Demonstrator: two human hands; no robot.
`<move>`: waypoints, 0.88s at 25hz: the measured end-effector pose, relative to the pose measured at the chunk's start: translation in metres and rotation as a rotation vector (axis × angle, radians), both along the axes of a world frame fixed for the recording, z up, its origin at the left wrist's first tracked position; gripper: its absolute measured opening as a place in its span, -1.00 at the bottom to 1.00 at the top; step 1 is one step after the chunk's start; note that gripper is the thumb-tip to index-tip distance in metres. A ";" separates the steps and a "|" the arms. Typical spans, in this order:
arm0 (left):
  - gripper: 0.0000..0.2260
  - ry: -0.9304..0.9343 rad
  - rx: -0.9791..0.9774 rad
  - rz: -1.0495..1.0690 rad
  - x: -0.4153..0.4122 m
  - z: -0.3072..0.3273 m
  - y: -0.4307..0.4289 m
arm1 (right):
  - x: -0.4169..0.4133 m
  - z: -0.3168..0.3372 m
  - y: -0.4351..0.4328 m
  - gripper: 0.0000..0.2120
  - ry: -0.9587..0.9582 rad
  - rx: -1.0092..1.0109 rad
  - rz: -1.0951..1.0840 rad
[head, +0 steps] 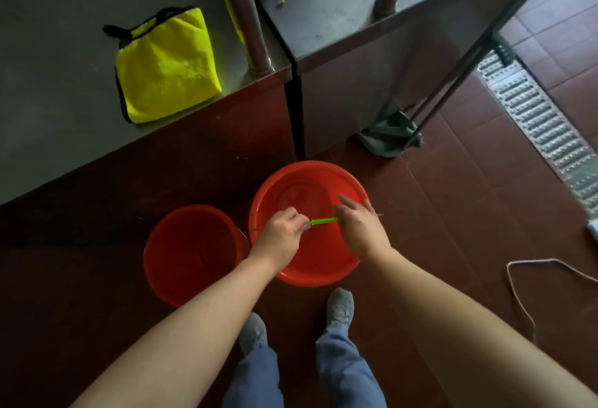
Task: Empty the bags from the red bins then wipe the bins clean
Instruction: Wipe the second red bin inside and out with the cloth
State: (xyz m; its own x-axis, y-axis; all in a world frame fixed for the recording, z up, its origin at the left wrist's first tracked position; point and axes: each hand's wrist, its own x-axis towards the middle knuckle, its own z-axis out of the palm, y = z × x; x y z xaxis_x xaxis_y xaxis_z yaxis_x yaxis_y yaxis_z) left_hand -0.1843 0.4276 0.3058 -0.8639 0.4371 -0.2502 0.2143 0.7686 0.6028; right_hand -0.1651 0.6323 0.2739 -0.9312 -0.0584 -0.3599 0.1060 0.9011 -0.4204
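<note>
The person stands over two red bins on the tiled floor [453, 197]. The wide red bin [323, 270] sits just ahead of their shoes, and the smaller red bin [194, 255] is beside it on their left, touching or nearly so. Both hands are curled on the wide bin's thin wire handle. The left hand [281, 239] pinches it at one end of the green grip [325, 221], and the right hand [359, 229] closes over the other end. Whether the bin is lifted off the floor is hard to say. A folded yellow cloth [168, 64] lies on the steel bench [48, 51], well apart from the bins. A pale cord [517, 291] trails on the tiles to the right, near a metal drain grate [543, 126].
</note>
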 end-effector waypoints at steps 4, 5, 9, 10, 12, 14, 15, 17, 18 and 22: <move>-0.62 0.007 -0.175 -0.071 -0.013 -0.037 -0.012 | -0.033 -0.031 -0.012 -0.58 -0.117 0.020 0.132; -0.57 -0.010 -0.195 -0.053 -0.017 -0.048 -0.016 | -0.043 -0.040 -0.016 -0.57 -0.132 0.022 0.155; -0.50 -0.059 -0.249 0.023 -0.047 -0.102 -0.028 | -0.077 -0.086 -0.033 -0.50 -0.183 0.011 0.156; -0.50 -0.055 -0.258 0.026 -0.055 -0.117 -0.032 | -0.083 -0.100 -0.037 -0.49 -0.180 0.012 0.150; -0.50 -0.050 -0.280 0.037 -0.065 -0.138 -0.038 | -0.089 -0.120 -0.045 -0.45 -0.169 0.031 0.136; -0.51 -0.035 -0.290 0.051 -0.071 -0.155 -0.043 | -0.095 -0.139 -0.053 -0.45 -0.144 0.033 0.083; -0.52 -0.032 -0.295 0.059 -0.074 -0.160 -0.045 | -0.099 -0.146 -0.055 -0.48 -0.129 0.020 0.030; -0.52 -0.012 -0.300 0.080 -0.077 -0.170 -0.047 | -0.107 -0.155 -0.060 -0.52 -0.109 0.002 -0.045; -0.51 -0.014 -0.287 0.088 -0.077 -0.176 -0.048 | -0.109 -0.158 -0.060 -0.52 -0.117 0.002 -0.039; -0.50 -0.105 -0.245 0.111 -0.064 -0.193 -0.047 | -0.101 -0.162 -0.058 -0.53 -0.175 0.053 0.036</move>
